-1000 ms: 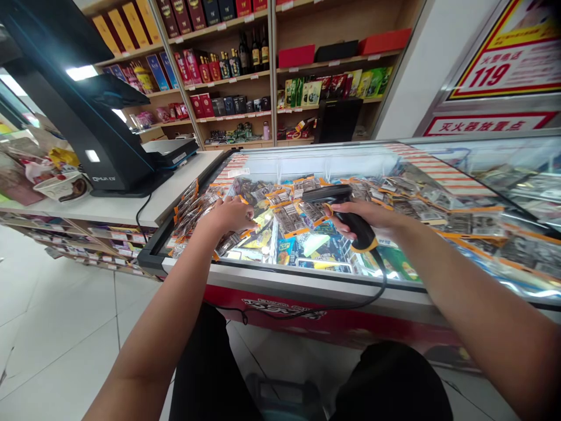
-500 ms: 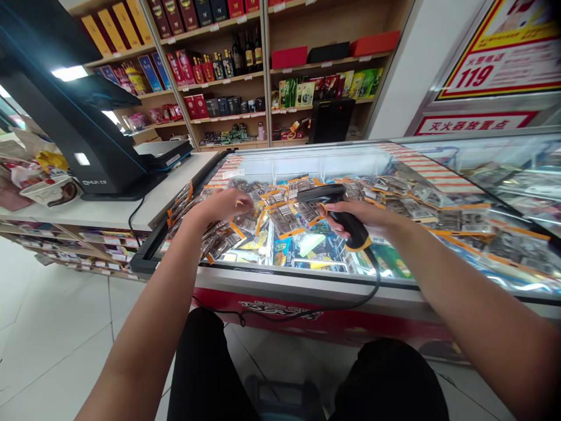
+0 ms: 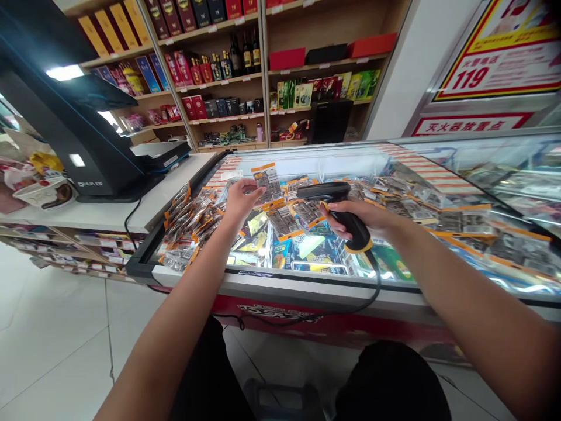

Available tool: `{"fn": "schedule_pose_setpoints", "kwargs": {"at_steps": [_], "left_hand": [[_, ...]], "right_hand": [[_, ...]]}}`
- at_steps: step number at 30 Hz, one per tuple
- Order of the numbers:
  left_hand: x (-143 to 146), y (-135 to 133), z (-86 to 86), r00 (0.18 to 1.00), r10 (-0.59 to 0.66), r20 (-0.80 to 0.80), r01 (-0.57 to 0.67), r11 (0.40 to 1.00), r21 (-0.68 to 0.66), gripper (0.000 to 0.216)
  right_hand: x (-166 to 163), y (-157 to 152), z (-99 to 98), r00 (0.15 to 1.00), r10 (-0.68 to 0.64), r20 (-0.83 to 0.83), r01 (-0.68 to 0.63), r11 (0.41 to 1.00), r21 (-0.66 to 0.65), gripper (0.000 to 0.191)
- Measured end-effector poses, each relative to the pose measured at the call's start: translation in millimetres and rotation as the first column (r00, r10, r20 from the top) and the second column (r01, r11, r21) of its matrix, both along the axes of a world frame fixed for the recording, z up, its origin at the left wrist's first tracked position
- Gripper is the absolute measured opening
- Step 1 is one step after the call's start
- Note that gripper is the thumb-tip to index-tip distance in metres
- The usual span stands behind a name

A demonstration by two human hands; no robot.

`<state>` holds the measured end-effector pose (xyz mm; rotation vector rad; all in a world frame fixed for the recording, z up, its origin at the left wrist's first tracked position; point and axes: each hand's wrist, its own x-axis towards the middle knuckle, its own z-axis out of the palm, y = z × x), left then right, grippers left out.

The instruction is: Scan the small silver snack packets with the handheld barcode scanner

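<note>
Over the freezer (image 3: 284, 283), we are using two hands, and each one is gripping a single thing. Our left hand (image 3: 240, 203) is pinching one packet (image 3: 272, 181) between thumb and fingers, holding it raised above the glass. Our right hand (image 3: 367, 215) is wrapping its fingers round the handle of one black scanner (image 3: 326, 192), whose head is facing left, just beside the packet. One cord (image 3: 377, 272) is hanging in a loop from the handle. At least two loose packets (image 3: 283, 221) are lying between our hands; to the left, one heap (image 3: 186, 219) is holding more than we are managing to count. On the desk (image 3: 131, 215) at left, one till (image 3: 99, 158) is standing. Behind, three flat boxes (image 3: 287, 58) are sharing one shelf.
</note>
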<state>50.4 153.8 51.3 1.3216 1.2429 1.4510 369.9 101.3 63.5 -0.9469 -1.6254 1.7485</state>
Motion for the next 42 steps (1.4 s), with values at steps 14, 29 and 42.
{"fn": "schedule_pose_setpoints", "kwargs": {"at_steps": [14,29,42], "left_hand": [[2.6,-1.9,-1.7,0.992,-0.073,-0.104,0.072,0.997,-0.018,0.024],[-58.1,-85.4,74.2,-0.152,-0.399,-0.904,0.108,0.903,-0.416,0.06],[-60.8,-46.8,45.2,-0.008,-0.303,-0.953,0.226,0.928,-0.297,0.015]], "right_hand": [[2.7,0.8,0.5,0.999,0.001,0.033,-0.001,1.0,-0.013,0.049],[0.4,0.7,-0.4,0.991,-0.079,0.109,0.087,0.994,-0.069,0.05],[0.6,2.7,-2.3,0.996,-0.048,0.079,0.051,0.998,-0.039,0.049]]}}
